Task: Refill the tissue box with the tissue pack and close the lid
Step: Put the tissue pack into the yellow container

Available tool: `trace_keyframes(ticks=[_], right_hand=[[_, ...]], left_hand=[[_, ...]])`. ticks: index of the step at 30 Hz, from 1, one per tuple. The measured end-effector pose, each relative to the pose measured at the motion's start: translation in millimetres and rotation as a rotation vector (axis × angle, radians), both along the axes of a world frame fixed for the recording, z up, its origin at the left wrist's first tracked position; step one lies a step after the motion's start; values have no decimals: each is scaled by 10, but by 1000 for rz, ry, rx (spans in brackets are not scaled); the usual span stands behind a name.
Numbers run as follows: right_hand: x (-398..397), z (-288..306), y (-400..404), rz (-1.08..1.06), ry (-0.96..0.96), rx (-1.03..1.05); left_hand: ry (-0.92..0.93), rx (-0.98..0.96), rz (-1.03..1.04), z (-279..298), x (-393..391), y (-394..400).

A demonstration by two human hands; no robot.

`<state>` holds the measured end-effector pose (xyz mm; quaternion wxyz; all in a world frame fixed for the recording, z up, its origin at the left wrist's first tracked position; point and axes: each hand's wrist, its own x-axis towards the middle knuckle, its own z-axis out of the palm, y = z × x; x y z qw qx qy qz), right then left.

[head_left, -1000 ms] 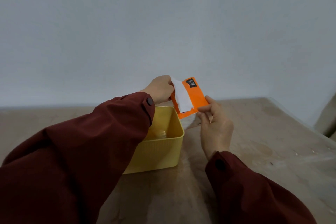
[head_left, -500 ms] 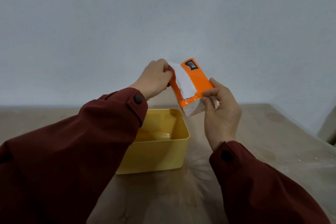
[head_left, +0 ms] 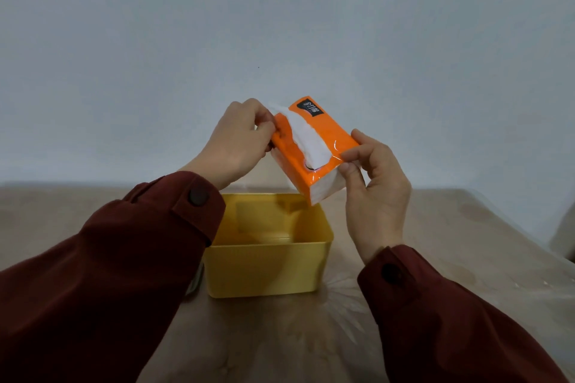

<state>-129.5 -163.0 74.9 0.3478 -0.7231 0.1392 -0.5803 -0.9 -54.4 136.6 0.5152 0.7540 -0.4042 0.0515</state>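
Note:
Both my hands hold an orange tissue pack [head_left: 323, 146] tilted in the air above the far rim of a yellow tissue box [head_left: 267, 270]. My left hand [head_left: 239, 143] pinches the pack's upper left end, where white tissue shows through the torn top strip. My right hand [head_left: 376, 183] grips the lower right corner between thumb and fingers. The box stands open on the table with no lid on it, and its inside looks empty. No lid is in view.
The box rests on a beige table [head_left: 466, 242] covered with clear plastic film. A plain pale wall stands close behind. My dark red sleeves fill the lower left and lower right of the view. A pale object shows at the right edge [head_left: 564, 233].
Both hands have lifted the tissue pack upward from just above the box rim and turned it so its torn top faces me more. The box has not moved.

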Motion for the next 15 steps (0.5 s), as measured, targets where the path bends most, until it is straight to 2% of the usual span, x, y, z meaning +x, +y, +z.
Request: trace_keyframes(ticks=[4,15], right_hand=[[2,32,45,-1,-4,-12],[38,25,132,147,5,126]], left_hand=[[-16,-17,21,-43,-19,165],[-7,-70,36,-174,-88,502]])
